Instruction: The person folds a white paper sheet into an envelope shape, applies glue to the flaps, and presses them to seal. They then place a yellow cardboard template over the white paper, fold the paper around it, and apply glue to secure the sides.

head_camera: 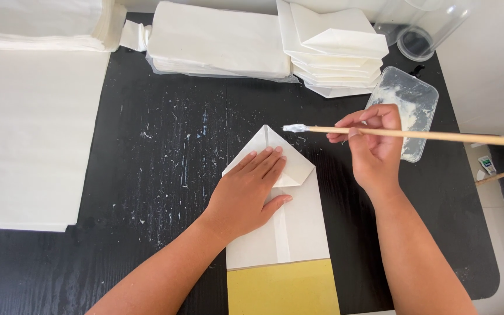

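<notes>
The left hand lies flat, fingers spread and unclenched, pressing on a folded white paper bag that rests on the black tabletop near the middle of the scene; it grasps nothing, only holds the paper down; the bag's far end is folded into a point, with a triangular flap just under the fingertips, and its near end overlaps a yellow sheet at the near edge

The right hand is clenched around a long wooden brush — pinched between thumb and fingers, the stick lying level and running off to the right; its white, glue-coated tip points left and hovers just beyond the bag's pointed end, apart from the paper as far as can be told

Just right of and beyond that hand sits a clear rectangular tray smeared with white paste; farther still, a clear round jar lies at the far right corner; along the far edge stand stacks of folded white bags and a flatter pile of white paper bags; on the left a large sheet of white paper covers the table — another thick stack lies beyond it; the tabletop shows many pale dried flecks
</notes>
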